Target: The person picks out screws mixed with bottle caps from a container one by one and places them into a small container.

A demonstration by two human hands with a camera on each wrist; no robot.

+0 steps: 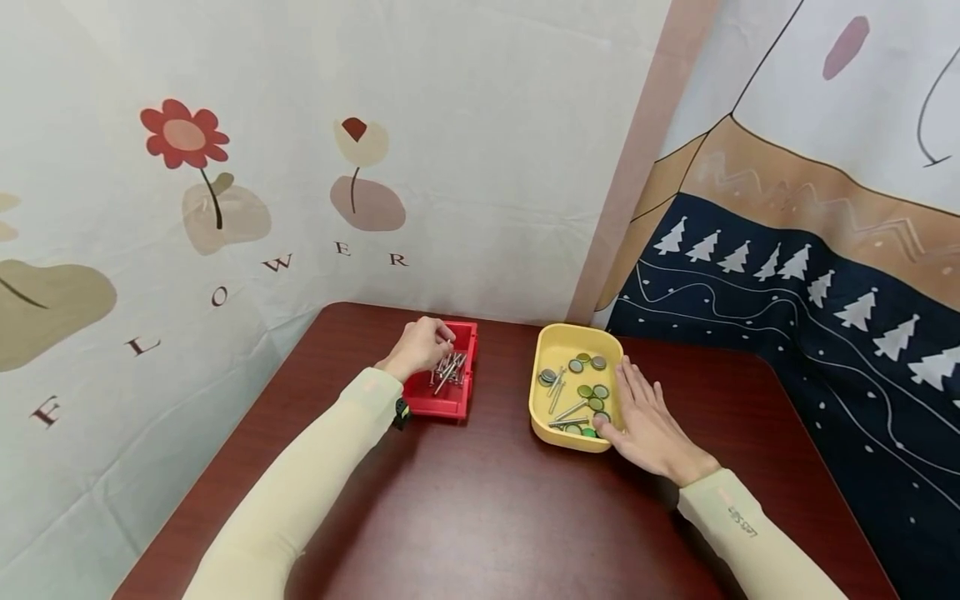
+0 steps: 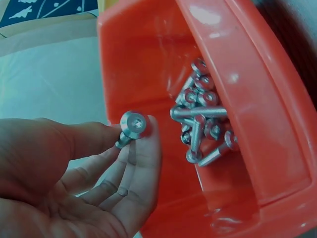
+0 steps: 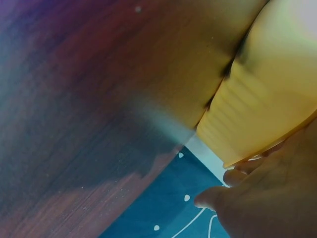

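My left hand [image 1: 417, 347] is over the red bin [image 1: 437, 408] and pinches a silver bolt [image 2: 133, 124] between thumb and fingers. The bolt's round socket head faces the left wrist camera. Below and beside it, a pile of similar bolts [image 2: 200, 111] lies in the bin. My right hand [image 1: 649, 423] rests against the right side of the yellow container [image 1: 553, 343], fingers straight along the rim and thumb over the near right corner. Inside that container lie several bolts [image 1: 556, 397] and several round caps [image 1: 601, 391], some green, some grey.
Both containers stand on a dark reddish-brown table [image 1: 480, 508], the red bin left of the yellow one. A pale printed curtain [image 1: 480, 167] hangs behind the table, and a dark blue patterned cloth [image 1: 750, 308] hangs at the right.
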